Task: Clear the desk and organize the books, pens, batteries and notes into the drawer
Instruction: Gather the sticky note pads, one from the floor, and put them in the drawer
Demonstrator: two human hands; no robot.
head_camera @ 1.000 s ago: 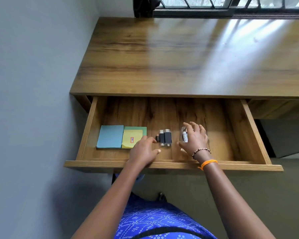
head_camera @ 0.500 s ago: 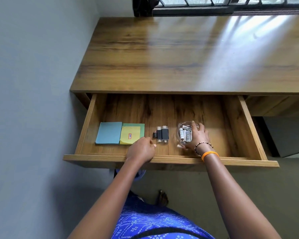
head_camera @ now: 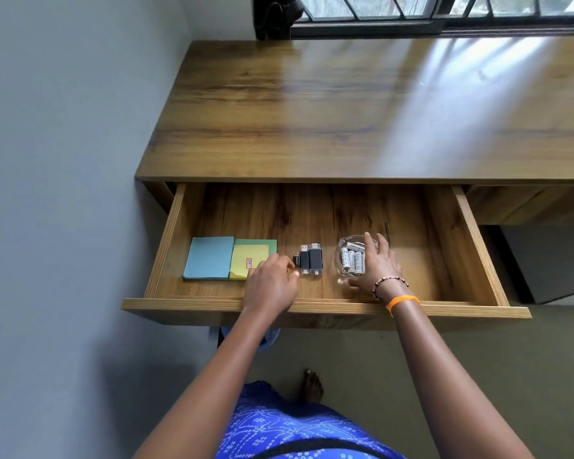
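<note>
The wooden drawer (head_camera: pixel 179 304) stands pulled out under the desk top (head_camera: pixel 345 111). On its floor, from the left, lie a blue note pad (head_camera: pixel 209 258), a yellow note (head_camera: pixel 246 256) on a green pad (head_camera: pixel 269 245), and dark USB sticks (head_camera: pixel 314 260). Right of them stands a clear glass bowl (head_camera: pixel 340 256) with several white batteries (head_camera: pixel 353 260). My right hand (head_camera: pixel 380 270) grips the bowl's right side, fingers over the rim. Between the yellow note and the sticks, my left hand (head_camera: pixel 270 283) rests on the drawer floor, loosely curled and holding nothing.
A grey wall runs along the left of the desk, and a window frame (head_camera: pixel 444 21) sits at its back. A closed second drawer front (head_camera: pixel 527 207) lies to the right. My bare foot (head_camera: pixel 312 385) stands on the floor below.
My right hand lowered the tilted bowl of batteries onto the drawer floor and stays on it. My left hand has barely shifted.
</note>
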